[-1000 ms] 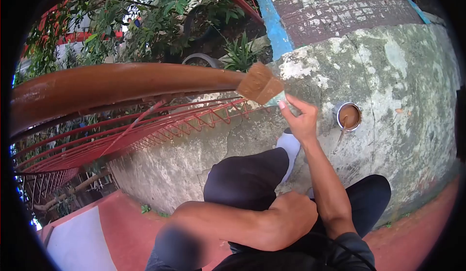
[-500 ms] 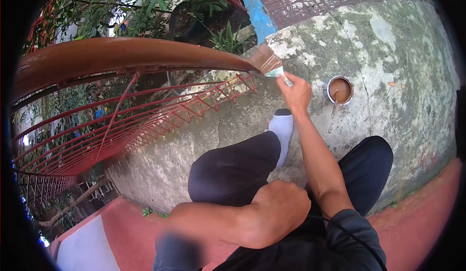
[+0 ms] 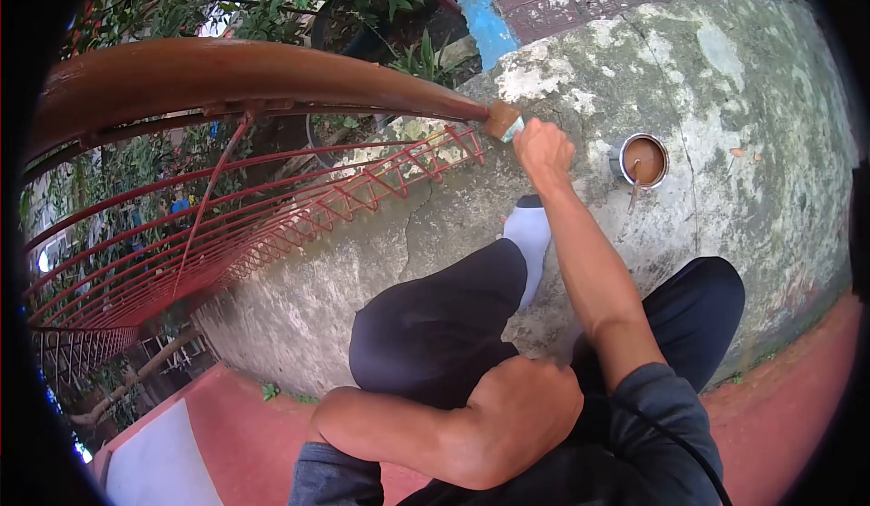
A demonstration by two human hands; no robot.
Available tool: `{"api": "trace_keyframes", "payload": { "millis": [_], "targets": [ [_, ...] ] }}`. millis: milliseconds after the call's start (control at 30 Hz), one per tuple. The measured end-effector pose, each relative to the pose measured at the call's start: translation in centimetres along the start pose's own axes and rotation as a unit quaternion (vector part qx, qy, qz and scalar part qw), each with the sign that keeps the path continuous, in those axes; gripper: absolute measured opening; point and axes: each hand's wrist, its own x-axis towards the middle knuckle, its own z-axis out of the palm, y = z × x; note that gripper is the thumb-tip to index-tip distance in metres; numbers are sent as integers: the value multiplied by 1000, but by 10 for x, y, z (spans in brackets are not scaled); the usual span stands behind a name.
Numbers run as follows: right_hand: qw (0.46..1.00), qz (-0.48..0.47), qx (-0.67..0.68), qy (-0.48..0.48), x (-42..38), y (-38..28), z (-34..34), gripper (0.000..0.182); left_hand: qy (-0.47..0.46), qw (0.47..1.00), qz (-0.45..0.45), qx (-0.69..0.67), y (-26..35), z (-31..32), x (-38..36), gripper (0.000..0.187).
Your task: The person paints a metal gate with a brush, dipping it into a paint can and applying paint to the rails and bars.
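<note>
My right hand (image 3: 544,151) is closed round the handle of a paintbrush (image 3: 504,122). Brown paint covers its bristles, which press against the end of a thick brown rail (image 3: 272,73); the rail looks wet and glossy. Most of the handle is hidden in my fist. To the right of that hand, an open paint can (image 3: 642,161) of brown paint stands on the weathered concrete ledge (image 3: 580,234), with a drip running from its rim. My left hand (image 3: 530,411) is curled into a fist over my lap, its fingertips out of sight.
Below the rail runs a red metal lattice (image 3: 362,184) with long thin bars. Plants (image 3: 426,60) grow behind it. My sock-covered foot (image 3: 527,234) is on the ledge between lattice and can. Red floor (image 3: 263,443) lies lower down.
My right hand has turned the brush and brought it slightly down, its bristles now at the rail's very end. The view has shifted a little. My left hand stays curled in place.
</note>
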Motion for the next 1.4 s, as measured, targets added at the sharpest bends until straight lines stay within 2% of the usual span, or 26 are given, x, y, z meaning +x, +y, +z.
{"api": "trace_keyframes", "payload": {
  "millis": [133,200,333,400,500,567,667,767,867,933,1067,1167,1300,1400],
  "targets": [
    [1000,-21,15,-11,-4,-12,-15,39,11,1000,-8,6,-2,5,-3,44],
    [998,-25,51,29,-17,-9,-31,41,15,1000,-5,-5,-2,9,-5,43],
    [999,-10,20,25,-21,-4,-54,40,25,1000,5,14,-4,7,-7,43],
    [998,-12,-56,-25,-11,-2,-50,37,23,1000,8,20,-3,6,-8,43],
    [997,-24,-68,7,16,-2,-8,34,20,999,14,26,-4,7,-9,43],
    [997,-29,-71,-4,27,-12,8,33,5,1000,1,2,-3,9,-9,43],
    [997,-54,-58,-6,29,-20,8,32,18,1000,2,19,-4,9,-10,44],
    [998,-52,-30,-15,12,-16,-34,34,18,1000,2,16,-6,9,-13,44],
    [998,-56,0,2,3,-3,-46,34,1,1000,2,10,-7,9,-13,45],
    [998,-35,-50,-33,4,-1,-46,31,7,1000,-4,8,-6,9,-12,45],
    [999,-14,-51,-9,26,-10,-4,29,26,999,-18,0,-5,3,-9,46],
    [999,-43,-23,-23,21,-25,-14,30,28,999,-24,-1,-4,1,-8,46],
    [996,-80,-7,-33,-3,-24,-67,32,29,999,-18,8,0,2,-5,44],
    [996,-86,1,10,-7,-23,-75,32,23,1000,-13,10,2,4,-3,43]
  ]
}}
